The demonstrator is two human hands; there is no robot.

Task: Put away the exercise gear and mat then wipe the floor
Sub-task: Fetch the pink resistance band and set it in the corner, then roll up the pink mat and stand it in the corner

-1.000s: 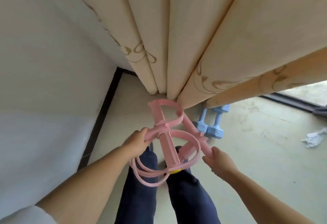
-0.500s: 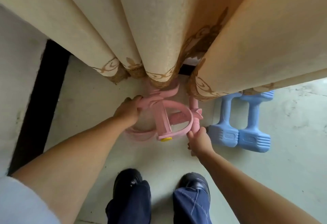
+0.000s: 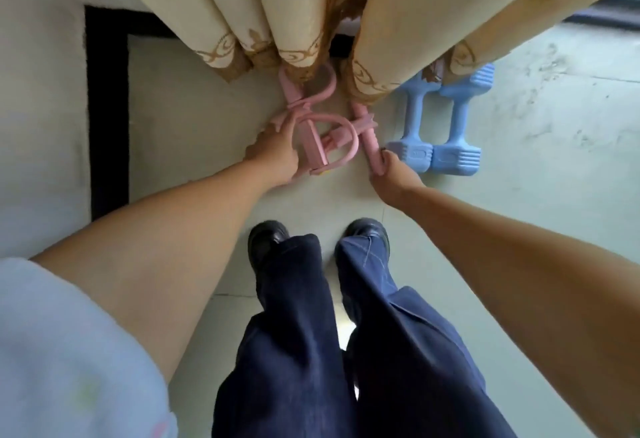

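A pink pedal resistance puller (image 3: 320, 126) with looped bands and bar handles rests on the pale floor at the foot of the curtains. My left hand (image 3: 277, 157) grips its left bands and bar. My right hand (image 3: 393, 174) is closed around the near end of its right pink handle. Two blue dumbbells (image 3: 436, 126) lie side by side on the floor just right of the puller, their far ends under the curtain hem. No mat is in view.
Cream curtains (image 3: 277, 4) with a brown patterned hem hang down to the floor straight ahead. A white wall (image 3: 38, 108) with a black skirting strip (image 3: 105, 119) runs along the left. My feet in black shoes (image 3: 266, 240) stand just behind the gear.
I have bent down and brought the pink puller from in front of my legs to the floor by the curtains, beside the dumbbells. Both hands stay on it.
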